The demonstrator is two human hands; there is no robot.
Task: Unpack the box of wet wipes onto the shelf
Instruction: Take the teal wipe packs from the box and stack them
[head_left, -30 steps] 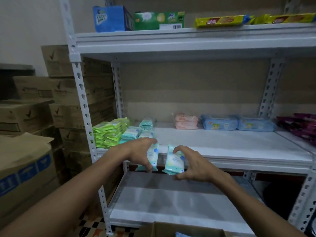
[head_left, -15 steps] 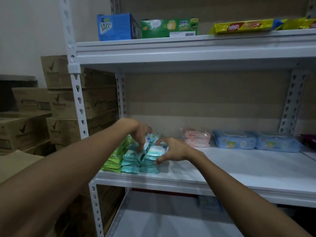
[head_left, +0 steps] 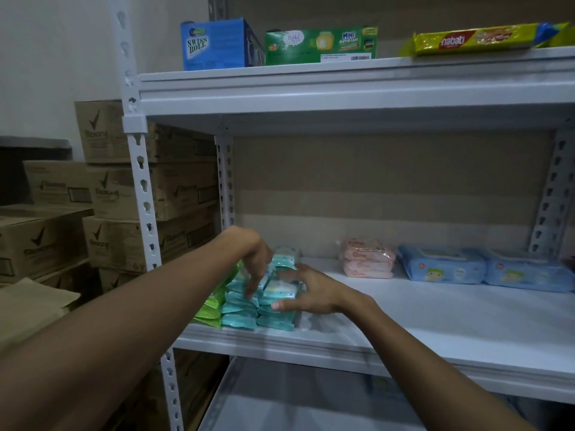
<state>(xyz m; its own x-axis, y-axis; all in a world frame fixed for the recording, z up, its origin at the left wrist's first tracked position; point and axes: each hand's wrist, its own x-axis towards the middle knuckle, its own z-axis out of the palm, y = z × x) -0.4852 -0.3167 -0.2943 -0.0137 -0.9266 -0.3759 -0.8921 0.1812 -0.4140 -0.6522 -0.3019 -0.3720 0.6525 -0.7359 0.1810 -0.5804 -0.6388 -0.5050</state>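
Two stacks of teal wet wipe packs (head_left: 241,318) stand at the left end of the white middle shelf (head_left: 435,325). My left hand (head_left: 256,259) hangs over the left stack, fingers pointing down and touching its top packs. My right hand (head_left: 306,292) rests against the right stack's side, fingers spread, thumb on a lower pack. Neither hand closes around a pack. Green packs (head_left: 211,309) sit to the left of the teal ones, partly hidden by my left arm. The wipes box is out of view.
Pink wipe packs (head_left: 367,259) and two blue wipe packs (head_left: 441,269) lie at the shelf's back. Snack boxes (head_left: 217,45) and a yellow biscuit pack (head_left: 476,42) sit on the top shelf. Cardboard cartons (head_left: 102,194) are stacked left of the rack's post (head_left: 143,194).
Both hands carried teal packs from the shelf's front edge onto the stacks and let go. My fingers now rest spread on the stacks, and the camera has moved closer.
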